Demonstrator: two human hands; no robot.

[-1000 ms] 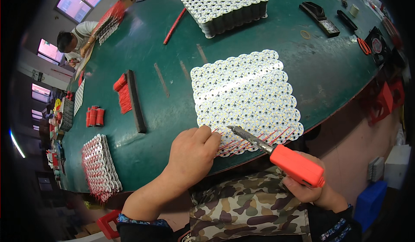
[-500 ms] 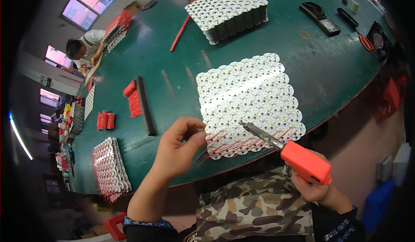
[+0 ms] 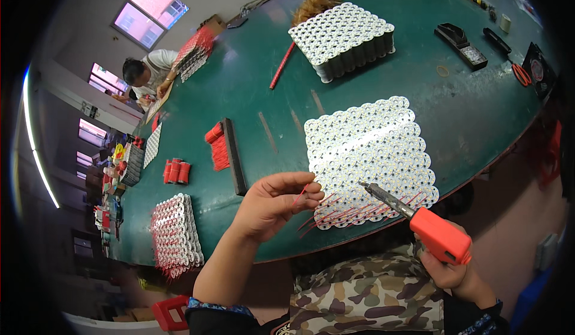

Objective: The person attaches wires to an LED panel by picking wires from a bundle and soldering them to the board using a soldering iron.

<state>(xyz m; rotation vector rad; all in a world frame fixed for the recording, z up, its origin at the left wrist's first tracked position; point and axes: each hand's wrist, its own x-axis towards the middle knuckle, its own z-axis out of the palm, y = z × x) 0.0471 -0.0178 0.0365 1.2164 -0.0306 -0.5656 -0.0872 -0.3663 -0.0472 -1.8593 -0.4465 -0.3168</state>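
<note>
A white sheet of scalloped round LED boards (image 3: 365, 146) lies flat near the table's front edge. Thin red wires (image 3: 342, 214) run slantwise across its nearest rows, some poking past the left edge. At the sheet's left side, my left hand (image 3: 266, 206) pinches a short red wire (image 3: 301, 193) between thumb and fingers. My right hand (image 3: 446, 270) is wrapped around the red handle of a soldering iron (image 3: 438, 234). The iron's dark tip points up and left over the sheet's middle; whether it touches a board I cannot tell.
To the left lie a dark bar (image 3: 233, 155), loose red wires (image 3: 219, 149), red bundles (image 3: 177, 171) and wired boards (image 3: 178, 230). Farther back stand a tall board stack (image 3: 344, 41), a brown duster (image 3: 320, 0) and a black tray (image 3: 461, 46). Another person (image 3: 153, 74) works at far left.
The view has swung left, so everything sits farther right and lower. My left hand has lifted slightly off the sheet's edge, and a red wire now shows in its fingers. The iron stays over the sheet.
</note>
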